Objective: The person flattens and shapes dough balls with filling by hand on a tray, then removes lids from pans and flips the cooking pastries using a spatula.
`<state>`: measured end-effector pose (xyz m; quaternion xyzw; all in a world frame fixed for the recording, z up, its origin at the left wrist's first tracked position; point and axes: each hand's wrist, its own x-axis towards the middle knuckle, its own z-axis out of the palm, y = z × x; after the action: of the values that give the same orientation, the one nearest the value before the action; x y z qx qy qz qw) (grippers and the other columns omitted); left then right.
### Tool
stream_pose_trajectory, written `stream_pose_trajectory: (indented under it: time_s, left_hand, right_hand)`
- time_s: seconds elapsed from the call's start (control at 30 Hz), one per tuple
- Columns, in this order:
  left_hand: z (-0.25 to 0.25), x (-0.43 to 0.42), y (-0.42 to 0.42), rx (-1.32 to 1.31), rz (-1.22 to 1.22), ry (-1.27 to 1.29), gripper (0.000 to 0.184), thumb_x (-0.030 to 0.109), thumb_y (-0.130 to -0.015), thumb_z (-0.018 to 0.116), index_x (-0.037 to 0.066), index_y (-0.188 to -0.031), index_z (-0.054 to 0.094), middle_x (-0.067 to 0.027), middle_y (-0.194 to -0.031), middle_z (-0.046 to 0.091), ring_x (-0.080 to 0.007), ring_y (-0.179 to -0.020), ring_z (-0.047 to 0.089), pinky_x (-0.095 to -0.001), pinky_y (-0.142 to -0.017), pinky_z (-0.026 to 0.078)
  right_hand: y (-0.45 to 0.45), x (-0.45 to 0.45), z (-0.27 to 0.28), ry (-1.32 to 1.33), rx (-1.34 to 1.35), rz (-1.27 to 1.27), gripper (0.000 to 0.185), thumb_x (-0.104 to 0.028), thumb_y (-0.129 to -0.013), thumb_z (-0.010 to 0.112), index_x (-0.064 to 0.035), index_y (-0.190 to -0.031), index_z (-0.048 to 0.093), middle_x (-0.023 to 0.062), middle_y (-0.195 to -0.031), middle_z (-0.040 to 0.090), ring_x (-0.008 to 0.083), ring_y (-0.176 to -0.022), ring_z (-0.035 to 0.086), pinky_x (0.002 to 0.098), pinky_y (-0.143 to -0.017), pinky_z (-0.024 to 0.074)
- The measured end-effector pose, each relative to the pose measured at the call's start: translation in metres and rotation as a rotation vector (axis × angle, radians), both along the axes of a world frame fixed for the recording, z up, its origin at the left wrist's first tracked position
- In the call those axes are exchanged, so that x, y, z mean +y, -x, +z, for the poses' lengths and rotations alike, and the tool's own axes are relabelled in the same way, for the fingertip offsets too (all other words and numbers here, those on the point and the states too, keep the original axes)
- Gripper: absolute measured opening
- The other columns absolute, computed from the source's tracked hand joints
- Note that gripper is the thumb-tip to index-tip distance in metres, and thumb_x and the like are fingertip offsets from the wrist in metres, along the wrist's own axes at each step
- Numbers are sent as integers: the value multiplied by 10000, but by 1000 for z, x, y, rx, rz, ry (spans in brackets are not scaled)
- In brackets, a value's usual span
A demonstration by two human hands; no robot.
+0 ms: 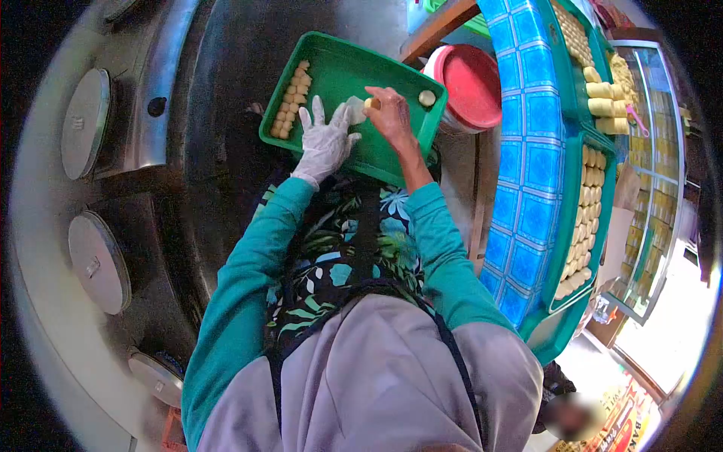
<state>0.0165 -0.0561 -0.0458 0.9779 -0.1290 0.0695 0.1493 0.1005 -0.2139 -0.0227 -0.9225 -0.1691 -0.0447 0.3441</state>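
Note:
Across my lap lies a green tray (343,47). My left hand (325,143), in a thin white glove, is over its left half with the fingers spread. By those fingertips is a pale, translucent flat piece (355,111); whether it is plastic or thin dough I cannot tell. My bare right hand (392,119) pinches a small yellowish dough piece (370,105) just right of it. Rows of small shaped dough pieces (292,99) line the tray's left end. One round white dough ball (427,98) sits near the right end.
To the right, a table with a blue checked cloth (529,143) carries green trays of dough pieces (584,218) and thicker dough rolls (607,98). A bucket with a red lid (471,83) stands between. Round metal lids (86,124) are at left. Another person (568,414) shows lower right.

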Motion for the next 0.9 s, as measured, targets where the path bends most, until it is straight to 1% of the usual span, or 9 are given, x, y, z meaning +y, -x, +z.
stream_pose_trajectory:
  time_s: [0.2,0.3,0.37,0.4,0.43,0.63,0.73,0.8,0.9]
  left_hand:
    - [-2,-3,-7,65,-1,-113,651,471,-907,512,123,-1438,365,-29,-1471,401,-525,-1371,165,-726,-1038,117]
    - [1,-3,-17,-37,35,-162,574,379,-895,559,105,-1382,427,-47,-1397,475,-462,-1324,315,-668,-1021,248]
    - [-10,3,-28,-209,183,24,426,257,-859,601,94,-1248,538,-95,-1122,619,-368,-1075,555,-529,-868,438]
    - [4,5,-26,-62,273,45,357,191,-803,598,56,-1133,614,-77,-938,650,-285,-921,595,-424,-807,449]
    - [-4,7,-30,-47,317,-42,230,177,-791,592,67,-985,650,-64,-751,609,-269,-777,594,-420,-663,442]
    - [-14,-2,-32,-77,323,-37,134,195,-764,612,79,-800,667,-114,-749,611,-308,-742,599,-452,-599,439]
    - [-24,-6,-40,-28,402,373,160,229,-722,653,72,-691,660,-166,-756,613,-386,-750,592,-492,-622,451]
    - [-26,-8,-47,77,456,387,173,238,-727,657,67,-698,658,-171,-756,623,-394,-749,604,-494,-632,460]
    - [-17,-11,-49,177,482,362,213,265,-738,669,52,-726,659,-184,-756,645,-403,-746,632,-489,-662,486]
  right_hand:
    - [6,-8,2,12,53,-94,435,-118,-664,747,-58,-1088,672,170,-922,643,330,-859,632,400,-776,508]
    - [8,-5,2,62,-18,-39,412,-95,-675,728,-58,-1082,669,166,-890,625,333,-851,620,416,-770,502]
    - [8,0,-2,104,-55,-11,411,-73,-677,696,-60,-1086,662,172,-919,618,354,-886,603,437,-783,501]
    - [12,4,-6,148,-75,13,412,-52,-679,664,-62,-1090,654,178,-948,612,376,-920,587,459,-795,500]
    - [19,9,-12,148,-60,8,412,-52,-679,664,-62,-1090,654,178,-948,612,376,-920,587,459,-795,500]
    - [16,28,-23,255,-132,106,394,-10,-692,624,-60,-1082,655,167,-965,612,358,-958,563,448,-801,494]
    - [18,22,-24,80,-245,21,415,2,-673,639,-71,-1081,663,153,-935,620,334,-889,588,438,-735,493]
    - [22,22,-31,34,-53,-259,306,-32,-692,662,-44,-997,682,171,-864,639,335,-802,607,436,-716,495]
    - [19,23,-44,-100,-1,-264,189,-77,-706,696,-30,-889,695,171,-751,639,321,-713,620,431,-674,496]
